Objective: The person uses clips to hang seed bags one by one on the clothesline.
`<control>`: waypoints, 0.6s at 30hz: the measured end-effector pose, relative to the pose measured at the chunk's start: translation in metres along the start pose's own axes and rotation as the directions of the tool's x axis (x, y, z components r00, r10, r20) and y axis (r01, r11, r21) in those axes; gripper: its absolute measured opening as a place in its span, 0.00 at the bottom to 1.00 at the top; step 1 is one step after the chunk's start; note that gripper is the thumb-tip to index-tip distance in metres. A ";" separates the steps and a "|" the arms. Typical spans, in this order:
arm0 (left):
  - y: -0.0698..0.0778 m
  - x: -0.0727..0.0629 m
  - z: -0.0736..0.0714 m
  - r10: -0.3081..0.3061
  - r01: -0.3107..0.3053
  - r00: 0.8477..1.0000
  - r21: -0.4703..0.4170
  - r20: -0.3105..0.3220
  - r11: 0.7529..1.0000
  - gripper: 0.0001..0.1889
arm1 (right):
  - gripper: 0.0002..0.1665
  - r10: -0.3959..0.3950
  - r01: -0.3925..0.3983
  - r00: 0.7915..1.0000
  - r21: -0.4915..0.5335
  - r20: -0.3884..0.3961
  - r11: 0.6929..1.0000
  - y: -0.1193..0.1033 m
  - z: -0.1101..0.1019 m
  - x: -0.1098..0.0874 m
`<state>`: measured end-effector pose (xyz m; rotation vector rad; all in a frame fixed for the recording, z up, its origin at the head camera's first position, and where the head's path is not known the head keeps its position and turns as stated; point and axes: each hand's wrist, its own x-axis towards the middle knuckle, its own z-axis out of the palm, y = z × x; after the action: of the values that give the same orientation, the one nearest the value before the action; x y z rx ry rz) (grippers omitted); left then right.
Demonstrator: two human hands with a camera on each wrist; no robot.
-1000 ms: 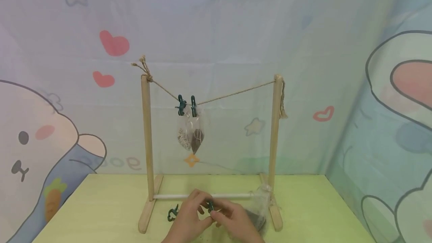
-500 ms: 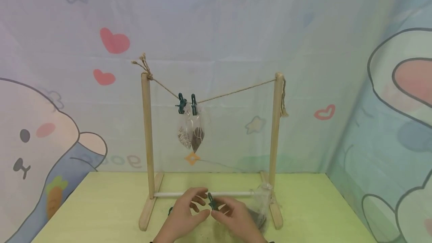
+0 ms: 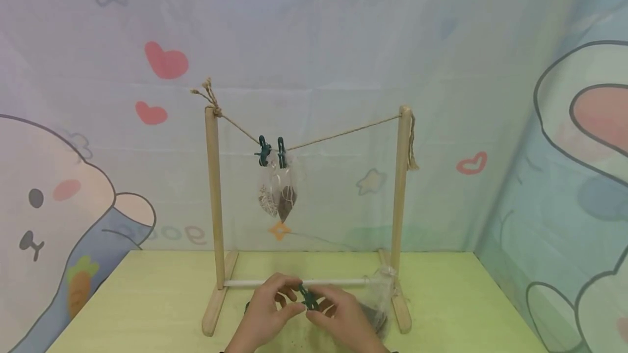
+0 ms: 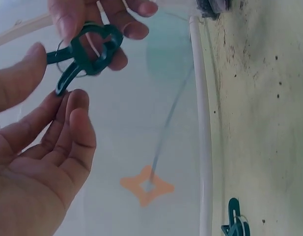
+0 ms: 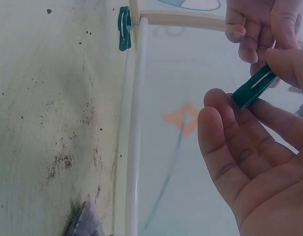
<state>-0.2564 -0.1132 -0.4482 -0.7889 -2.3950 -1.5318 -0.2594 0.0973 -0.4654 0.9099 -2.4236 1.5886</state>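
A green plastic spring clip [image 3: 308,297] is between both hands, above the table. My left hand [image 3: 267,309] pinches its two handles between thumb and index fingertips, as the left wrist view shows. From the other side, my right hand [image 3: 340,315] grips the same clip between thumb and fingers. Another green clip [image 4: 237,226] lies on the table, mostly hidden behind the left hand in the head view. Beside the right hand, a clear plastic bag [image 3: 380,293] with dark contents stands against the frame, partly covered by that hand.
Behind the hands stands a wooden frame [image 3: 216,200] with a sagging rope [image 3: 343,135]. Two green clips [image 3: 282,152] hold small filled clear bags [image 3: 286,198] on it. A white rod [image 3: 338,282] joins the feet. Dark crumbs [image 5: 63,160] are scattered on the table [image 3: 162,298].
One second ago the hands were together at the clip. They moved apart, with the clip in the right hand; now the clip is tilted leftward and the left fingertips pinch its handles.
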 end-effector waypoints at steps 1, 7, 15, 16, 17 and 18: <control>0.000 0.000 0.001 0.010 -0.010 1.000 0.005 -0.017 1.000 0.19 | 0.25 -0.001 0.001 1.000 0.000 -0.001 1.000 -0.001 0.000 0.000; 0.001 0.000 0.008 0.038 -0.031 0.994 0.074 -0.099 0.997 0.15 | 0.24 0.032 -0.034 0.996 -0.013 -0.077 0.999 -0.002 -0.010 0.000; 0.004 0.003 0.008 0.059 -0.030 0.970 0.122 -0.234 0.992 0.13 | 0.19 0.155 -0.223 0.907 -0.135 -0.392 0.965 0.010 -0.042 -0.006; 0.004 0.003 0.007 0.063 -0.032 0.966 0.123 -0.251 0.992 0.12 | 0.19 0.170 -0.252 0.893 -0.152 -0.416 0.956 0.012 -0.047 -0.007; 0.005 0.004 0.007 0.066 -0.033 0.962 0.123 -0.267 0.992 0.11 | 0.19 0.182 -0.279 0.881 -0.167 -0.437 0.946 0.015 -0.052 -0.008; 0.005 0.004 0.007 0.069 -0.035 0.957 0.125 -0.281 0.992 0.11 | 0.18 0.192 -0.301 0.871 -0.182 -0.453 0.936 0.017 -0.057 -0.009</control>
<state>-0.2568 -0.1042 -0.4455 -0.5591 -2.2108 -1.3636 -0.2740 0.1548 -0.4574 0.1775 -2.4004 1.3296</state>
